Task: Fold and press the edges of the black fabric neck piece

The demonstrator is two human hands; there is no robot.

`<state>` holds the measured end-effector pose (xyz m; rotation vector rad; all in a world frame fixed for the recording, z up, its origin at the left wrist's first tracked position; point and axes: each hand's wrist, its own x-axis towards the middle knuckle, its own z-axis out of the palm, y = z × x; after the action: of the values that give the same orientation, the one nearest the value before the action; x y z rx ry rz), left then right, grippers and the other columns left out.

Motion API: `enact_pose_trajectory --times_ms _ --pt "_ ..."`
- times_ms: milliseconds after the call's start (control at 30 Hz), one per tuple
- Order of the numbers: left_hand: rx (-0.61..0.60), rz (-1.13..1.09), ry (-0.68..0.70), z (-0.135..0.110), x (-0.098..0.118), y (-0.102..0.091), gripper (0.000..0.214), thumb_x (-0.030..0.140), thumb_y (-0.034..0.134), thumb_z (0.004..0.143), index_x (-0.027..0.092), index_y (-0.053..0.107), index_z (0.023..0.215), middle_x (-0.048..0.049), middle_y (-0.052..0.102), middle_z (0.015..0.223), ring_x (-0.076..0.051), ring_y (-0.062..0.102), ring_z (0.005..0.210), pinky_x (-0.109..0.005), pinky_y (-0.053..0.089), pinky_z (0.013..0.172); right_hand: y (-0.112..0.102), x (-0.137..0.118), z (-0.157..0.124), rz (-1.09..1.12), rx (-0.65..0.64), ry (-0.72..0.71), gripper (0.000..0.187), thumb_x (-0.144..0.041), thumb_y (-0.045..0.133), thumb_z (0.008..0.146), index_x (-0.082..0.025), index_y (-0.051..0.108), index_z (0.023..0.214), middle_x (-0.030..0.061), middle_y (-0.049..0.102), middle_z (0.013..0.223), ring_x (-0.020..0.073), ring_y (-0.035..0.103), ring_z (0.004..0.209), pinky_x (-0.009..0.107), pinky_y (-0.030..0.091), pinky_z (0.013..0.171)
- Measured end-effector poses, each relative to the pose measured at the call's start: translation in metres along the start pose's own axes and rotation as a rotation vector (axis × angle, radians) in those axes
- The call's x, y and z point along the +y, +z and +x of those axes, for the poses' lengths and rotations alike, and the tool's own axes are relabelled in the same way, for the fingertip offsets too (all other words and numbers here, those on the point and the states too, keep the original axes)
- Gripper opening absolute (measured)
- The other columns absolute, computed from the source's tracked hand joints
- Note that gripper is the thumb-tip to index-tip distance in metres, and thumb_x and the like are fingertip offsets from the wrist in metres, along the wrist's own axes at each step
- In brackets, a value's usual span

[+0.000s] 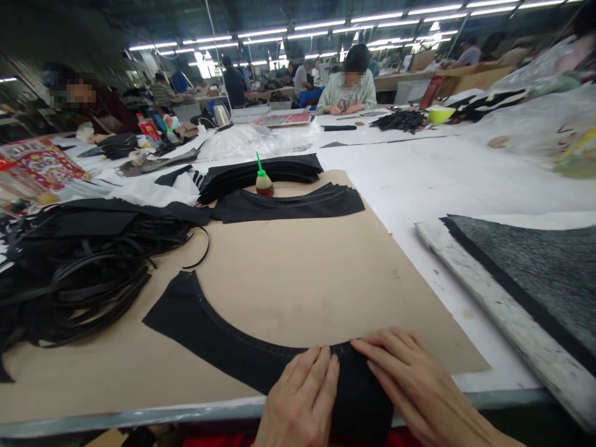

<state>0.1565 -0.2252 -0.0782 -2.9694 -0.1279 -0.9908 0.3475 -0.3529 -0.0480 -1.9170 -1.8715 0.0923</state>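
A curved black fabric piece lies on a brown board, its right end hanging over the table's front edge. Along its inner curve runs a narrow, pale-marked edge strip. My left hand rests on the piece near that edge, fingers stretched out side by side and lying flat. Just to its right, my right hand has its fingertips closed on the edge of the same piece; its thumb is partly hidden.
Black strips lie heaped at left on the brown board. Behind are stacked black pieces and a green-tipped glue bottle. A pale slab bearing grey fabric stands at right. A co-worker sits across the table.
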Motion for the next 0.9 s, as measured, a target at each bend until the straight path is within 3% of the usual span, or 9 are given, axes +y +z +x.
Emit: enact_pose_trajectory --times_ms 133,233,400,633,700,800,900 --pt "-0.005 -0.181 -0.077 0.007 -0.007 -0.006 0.032 0.010 0.043 0.091 0.009 0.059 0.119 -0.0109 0.068 0.108 -0.020 0.061 0.101 -0.031 0.054 0.083 -0.005 0.007 -0.006 0.041 0.073 0.276 0.035 -0.027 0.055 0.091 -0.023 0.047 0.125 0.0085 0.056 0.116 0.0260 0.052 0.105 0.044 0.044 0.087" --pt "-0.040 -0.269 -0.237 0.023 -0.006 -0.004 0.032 0.012 0.042 0.092 0.013 0.056 0.121 -0.0105 0.066 0.106 -0.020 0.061 0.095 -0.034 0.054 0.080 -0.006 0.006 -0.008 -0.002 0.025 0.386 0.032 -0.022 0.068 0.081 -0.023 0.053 0.109 0.0075 0.055 0.112 0.0287 0.052 0.101 0.048 0.043 0.084" --pt "-0.298 -0.333 -0.459 0.059 0.009 0.007 0.030 0.014 0.058 0.083 0.020 0.060 0.112 -0.0059 0.064 0.097 -0.025 0.058 0.092 -0.042 0.051 0.080 -0.009 -0.005 -0.002 0.005 -0.046 0.476 0.022 -0.014 0.069 0.078 -0.022 0.053 0.091 0.0048 0.055 0.100 0.0262 0.052 0.093 0.043 0.041 0.077" --pt "-0.488 -0.464 -0.604 0.090 0.016 0.016 0.011 0.012 0.063 0.075 0.019 0.063 0.083 -0.0015 0.062 0.080 -0.022 0.055 0.082 -0.035 0.043 0.073 -0.011 -0.009 0.000 0.078 -0.027 0.531 0.020 -0.009 0.065 0.074 -0.021 0.053 0.084 0.0042 0.057 0.095 0.0258 0.051 0.091 0.042 0.038 0.077" --pt "-0.529 -0.564 -0.667 0.095 0.012 0.012 0.007 0.013 0.062 0.075 0.018 0.062 0.071 0.0002 0.061 0.075 -0.020 0.054 0.079 -0.031 0.039 0.072 -0.011 -0.008 -0.002 0.154 0.006 0.575 0.018 -0.011 0.063 0.074 -0.021 0.054 0.086 0.0046 0.058 0.094 0.0262 0.051 0.091 0.042 0.038 0.078" --pt "-0.593 -0.889 -0.791 0.102 0.001 0.002 0.011 0.019 0.059 0.076 0.016 0.059 0.065 0.0028 0.054 0.065 -0.014 0.050 0.069 -0.025 0.035 0.064 -0.013 -0.007 -0.005 0.405 0.073 0.663 0.022 -0.021 0.061 0.079 -0.021 0.057 0.100 0.0054 0.061 0.096 0.0261 0.053 0.093 0.041 0.039 0.082" --pt "-0.695 -1.192 -0.905 0.106 -0.009 -0.003 0.016 0.028 0.059 0.075 0.015 0.057 0.066 0.0052 0.046 0.058 -0.010 0.041 0.057 -0.022 0.030 0.055 -0.015 -0.006 -0.004 0.757 0.054 0.669 0.018 -0.034 0.054 0.085 -0.020 0.061 0.092 0.0033 0.061 0.085 0.0225 0.055 0.083 0.034 0.042 0.074"
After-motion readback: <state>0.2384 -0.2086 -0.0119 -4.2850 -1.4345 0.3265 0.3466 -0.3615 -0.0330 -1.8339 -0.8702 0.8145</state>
